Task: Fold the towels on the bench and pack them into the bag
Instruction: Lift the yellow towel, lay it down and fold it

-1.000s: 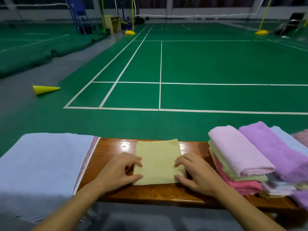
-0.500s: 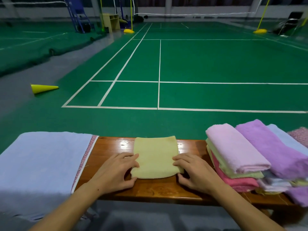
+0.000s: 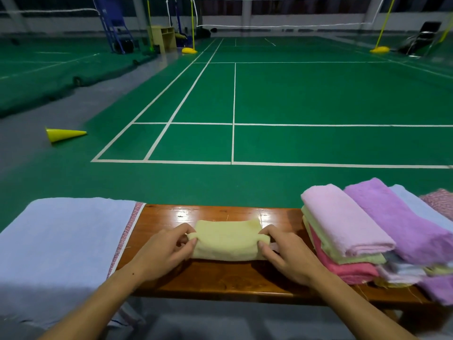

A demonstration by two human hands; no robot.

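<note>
Bench, hands-pinched yellow towel.

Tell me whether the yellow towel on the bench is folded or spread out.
Folded. The yellow towel is a small thick block on the bench, its near edge rounded, pinched at its ends by the left hand and right hand.

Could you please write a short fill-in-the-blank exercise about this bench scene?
1. Both hands pinch the ends of the ____ towel.
2. That towel lies on the wooden ____.
3. The yellow cone lies on its ____.
4. The top towel of the stack nearest the right hand is ____.

Answers: yellow; bench; side; pink
</note>
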